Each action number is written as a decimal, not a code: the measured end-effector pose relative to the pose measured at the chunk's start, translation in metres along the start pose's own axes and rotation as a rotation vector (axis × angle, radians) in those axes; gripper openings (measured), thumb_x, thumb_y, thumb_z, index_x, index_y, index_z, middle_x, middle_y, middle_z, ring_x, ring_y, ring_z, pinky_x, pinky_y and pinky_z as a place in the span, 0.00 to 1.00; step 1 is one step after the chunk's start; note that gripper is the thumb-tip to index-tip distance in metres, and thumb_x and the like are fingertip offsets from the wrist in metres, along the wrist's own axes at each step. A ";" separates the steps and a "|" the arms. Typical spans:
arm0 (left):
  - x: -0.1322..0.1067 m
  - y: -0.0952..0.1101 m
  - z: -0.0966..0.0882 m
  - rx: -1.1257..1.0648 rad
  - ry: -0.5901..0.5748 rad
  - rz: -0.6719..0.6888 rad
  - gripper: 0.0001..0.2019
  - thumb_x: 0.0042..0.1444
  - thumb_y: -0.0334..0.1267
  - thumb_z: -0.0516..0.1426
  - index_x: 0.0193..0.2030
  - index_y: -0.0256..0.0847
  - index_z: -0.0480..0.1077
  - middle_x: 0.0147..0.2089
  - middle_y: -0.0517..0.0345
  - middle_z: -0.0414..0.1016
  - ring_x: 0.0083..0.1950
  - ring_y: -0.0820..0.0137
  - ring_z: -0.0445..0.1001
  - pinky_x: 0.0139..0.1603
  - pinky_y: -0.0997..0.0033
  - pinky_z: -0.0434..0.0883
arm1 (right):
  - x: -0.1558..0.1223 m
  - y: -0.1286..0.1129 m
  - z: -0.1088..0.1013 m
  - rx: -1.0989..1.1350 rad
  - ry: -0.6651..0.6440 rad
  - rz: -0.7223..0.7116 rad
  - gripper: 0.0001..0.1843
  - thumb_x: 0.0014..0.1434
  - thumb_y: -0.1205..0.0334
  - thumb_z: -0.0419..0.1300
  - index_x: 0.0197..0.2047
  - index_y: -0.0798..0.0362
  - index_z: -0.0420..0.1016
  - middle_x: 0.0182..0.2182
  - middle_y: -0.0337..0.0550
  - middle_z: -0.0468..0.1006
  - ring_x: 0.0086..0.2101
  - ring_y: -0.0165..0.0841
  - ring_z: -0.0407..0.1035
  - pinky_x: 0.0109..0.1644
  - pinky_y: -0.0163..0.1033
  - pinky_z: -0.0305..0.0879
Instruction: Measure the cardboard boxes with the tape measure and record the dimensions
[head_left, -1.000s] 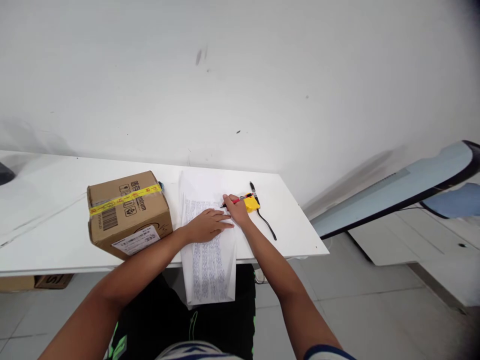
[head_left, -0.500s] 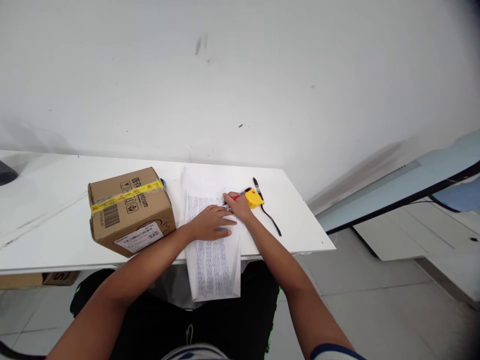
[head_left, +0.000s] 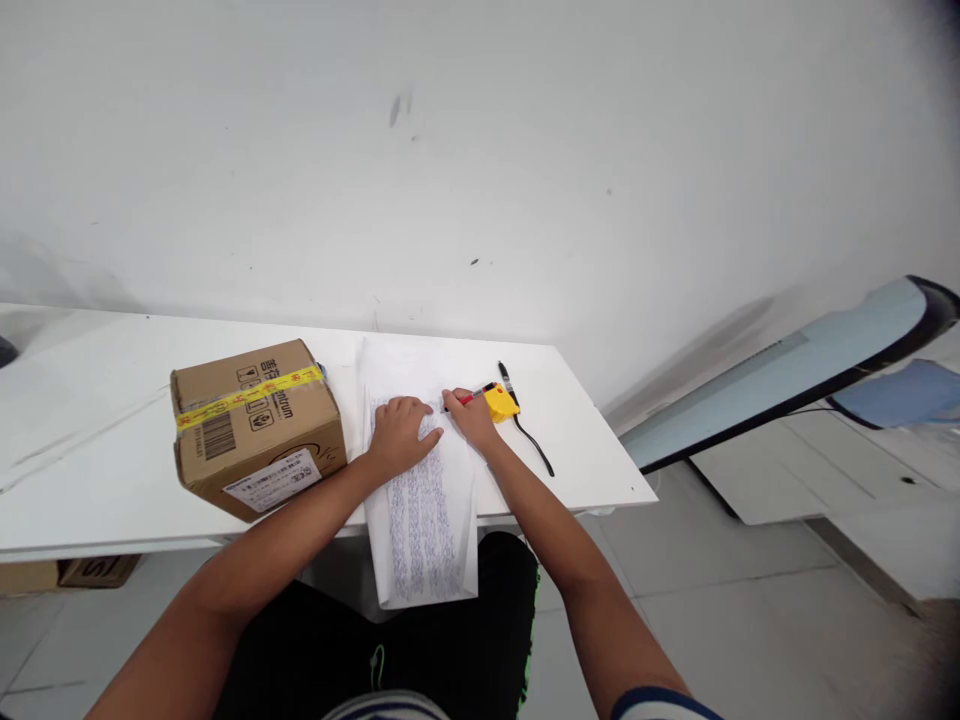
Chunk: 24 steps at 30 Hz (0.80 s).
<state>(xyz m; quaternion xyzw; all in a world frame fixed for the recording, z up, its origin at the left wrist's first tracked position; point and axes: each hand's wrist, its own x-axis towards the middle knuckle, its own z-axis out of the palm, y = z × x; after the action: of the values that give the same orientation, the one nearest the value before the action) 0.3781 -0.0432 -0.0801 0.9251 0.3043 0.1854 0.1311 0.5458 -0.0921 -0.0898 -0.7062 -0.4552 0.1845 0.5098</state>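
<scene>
My left hand [head_left: 401, 432] lies flat with fingers spread on a long white sheet of paper [head_left: 424, 520] covered in lines of blue writing; the sheet hangs over the table's front edge. My right hand [head_left: 471, 415] is closed on a red pen [head_left: 474, 396], its tip on the paper's upper right part. A small yellow object [head_left: 501, 403] sits just behind my right hand.
A cardboard box [head_left: 251, 425] with yellow tape and a label stands left of the paper on the white table [head_left: 97, 440]. A black pen with a cord [head_left: 525, 425] lies right of the yellow object. A tilted monitor [head_left: 787, 375] stands at right. Another box [head_left: 75, 572] is under the table.
My left hand has slid up and left on the paper, fingers now pointing more forward. My right hand keeps the red pen at nearly the same spot.
</scene>
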 end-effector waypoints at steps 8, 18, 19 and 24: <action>0.006 -0.006 0.011 0.105 -0.148 -0.077 0.42 0.57 0.66 0.48 0.70 0.39 0.56 0.76 0.42 0.44 0.76 0.46 0.36 0.70 0.33 0.35 | -0.002 -0.001 0.002 -0.013 0.016 -0.011 0.22 0.58 0.45 0.53 0.19 0.49 0.60 0.17 0.33 0.63 0.24 0.30 0.60 0.33 0.36 0.59; 0.006 -0.006 0.010 0.083 -0.172 -0.109 0.43 0.56 0.65 0.49 0.71 0.38 0.55 0.76 0.42 0.44 0.76 0.47 0.35 0.70 0.34 0.35 | -0.002 -0.002 0.002 -0.027 -0.048 -0.002 0.21 0.58 0.44 0.53 0.21 0.49 0.66 0.18 0.34 0.64 0.25 0.31 0.61 0.34 0.37 0.61; 0.005 -0.006 0.010 0.082 -0.167 -0.109 0.43 0.56 0.65 0.49 0.71 0.39 0.55 0.76 0.43 0.44 0.76 0.47 0.35 0.70 0.34 0.35 | -0.001 -0.002 0.002 -0.028 -0.043 -0.006 0.21 0.59 0.44 0.53 0.22 0.49 0.66 0.18 0.34 0.65 0.25 0.31 0.62 0.35 0.37 0.61; 0.005 -0.007 0.012 0.082 -0.142 -0.098 0.42 0.55 0.66 0.49 0.70 0.41 0.57 0.76 0.44 0.46 0.76 0.46 0.36 0.70 0.33 0.36 | -0.002 -0.002 0.001 -0.044 -0.047 -0.010 0.22 0.60 0.44 0.52 0.21 0.49 0.65 0.19 0.35 0.67 0.26 0.32 0.64 0.36 0.37 0.61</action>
<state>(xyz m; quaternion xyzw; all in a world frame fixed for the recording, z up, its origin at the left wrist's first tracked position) 0.3832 -0.0364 -0.0918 0.9245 0.3466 0.0998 0.1232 0.5428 -0.0931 -0.0889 -0.7104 -0.4746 0.1884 0.4843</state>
